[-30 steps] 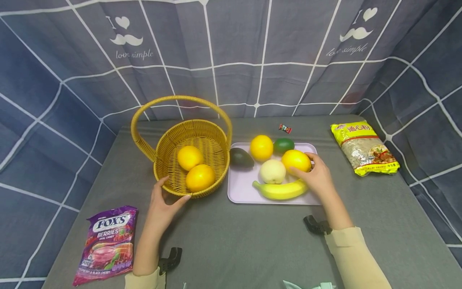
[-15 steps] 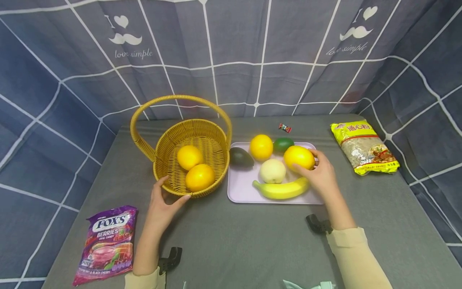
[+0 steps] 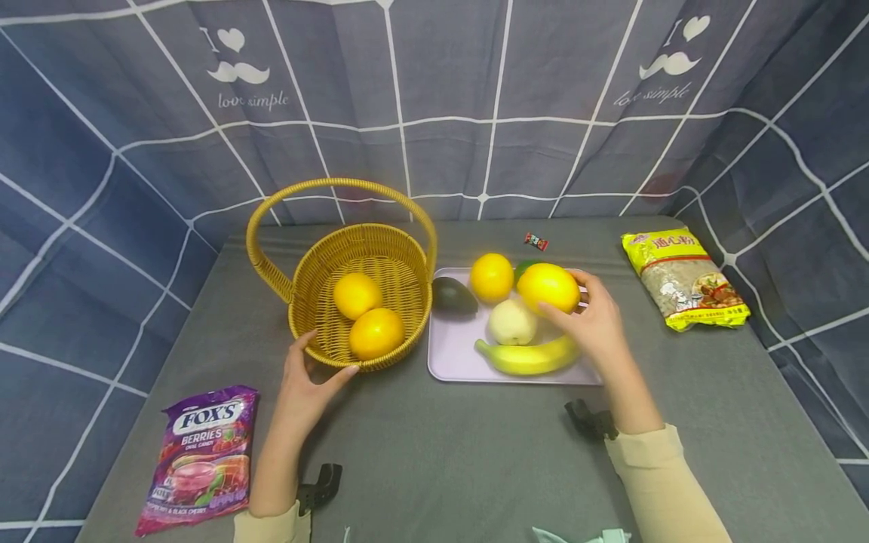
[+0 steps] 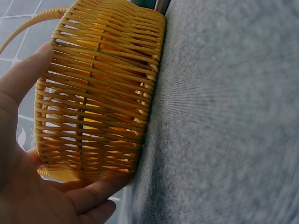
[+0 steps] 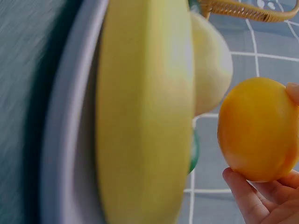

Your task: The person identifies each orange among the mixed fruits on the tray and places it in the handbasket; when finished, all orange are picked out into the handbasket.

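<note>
My left hand (image 3: 305, 392) grips the near-left side of a yellow wicker basket (image 4: 98, 93), thumb at the rim and fingers against the wall. Inside lie two yellow-orange fruits, a rounder one (image 3: 357, 296) and a larger one (image 3: 377, 334). With thumb and fingers, my right hand (image 3: 594, 320) holds an oval yellow-orange fruit (image 5: 259, 130) raised above a lilac tray (image 3: 451, 362). On that tray are a banana (image 3: 529, 357), a pale round fruit (image 3: 512, 324), an orange (image 3: 492, 278), a dark avocado (image 3: 453, 297) and a partly hidden green fruit (image 3: 526, 268).
A purple candy bag (image 3: 200, 460) lies at the left, a yellow pasta bag (image 3: 686, 279) at the right. Behind the tray sits a small red wrapped candy (image 3: 536, 240). The basket's tall handle (image 3: 339, 183) arches up over its far side. Checked cloth hangs around the table.
The oval fruit in my right hand shifted slightly right, then rose and moved back left, now covering much of the green fruit. My left hand and the basket have stayed put.
</note>
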`<state>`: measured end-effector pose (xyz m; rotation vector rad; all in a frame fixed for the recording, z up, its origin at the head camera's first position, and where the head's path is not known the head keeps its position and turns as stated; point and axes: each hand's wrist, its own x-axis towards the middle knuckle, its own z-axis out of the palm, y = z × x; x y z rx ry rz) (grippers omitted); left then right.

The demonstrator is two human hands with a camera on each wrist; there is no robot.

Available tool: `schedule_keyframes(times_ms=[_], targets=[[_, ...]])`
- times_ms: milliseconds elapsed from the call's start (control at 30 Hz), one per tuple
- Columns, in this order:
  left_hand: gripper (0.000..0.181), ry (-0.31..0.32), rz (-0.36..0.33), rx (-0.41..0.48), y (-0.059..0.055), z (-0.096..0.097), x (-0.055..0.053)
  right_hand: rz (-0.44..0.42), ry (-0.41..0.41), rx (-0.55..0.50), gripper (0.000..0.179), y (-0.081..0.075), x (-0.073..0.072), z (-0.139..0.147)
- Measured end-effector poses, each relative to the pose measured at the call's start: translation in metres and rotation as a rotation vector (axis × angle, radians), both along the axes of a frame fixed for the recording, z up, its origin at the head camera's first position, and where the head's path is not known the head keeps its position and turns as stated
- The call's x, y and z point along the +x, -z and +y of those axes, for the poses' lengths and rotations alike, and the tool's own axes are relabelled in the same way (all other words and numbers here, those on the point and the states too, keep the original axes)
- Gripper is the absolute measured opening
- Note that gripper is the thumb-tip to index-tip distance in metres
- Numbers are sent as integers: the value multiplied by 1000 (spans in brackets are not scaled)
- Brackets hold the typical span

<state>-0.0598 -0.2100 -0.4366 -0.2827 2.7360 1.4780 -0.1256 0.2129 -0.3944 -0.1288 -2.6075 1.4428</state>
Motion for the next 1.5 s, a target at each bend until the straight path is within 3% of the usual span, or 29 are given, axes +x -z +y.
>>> schedule_keyframes(times_ms=[400,667,1300,1500], targets=[[97,0,-5,4,0,0,1,-10,-110,-82,72,-18,2,-46],[97,-1,-8,-8,-1,1,0,-3,-195,-54,83,-28,1,-84],[99,-6,8,-9,0,1,0,141,-460,16,75,-32,-3,-192],[98,-4,15,0,0,1,-1,134,-500,62,78,-32,-8,-222]])
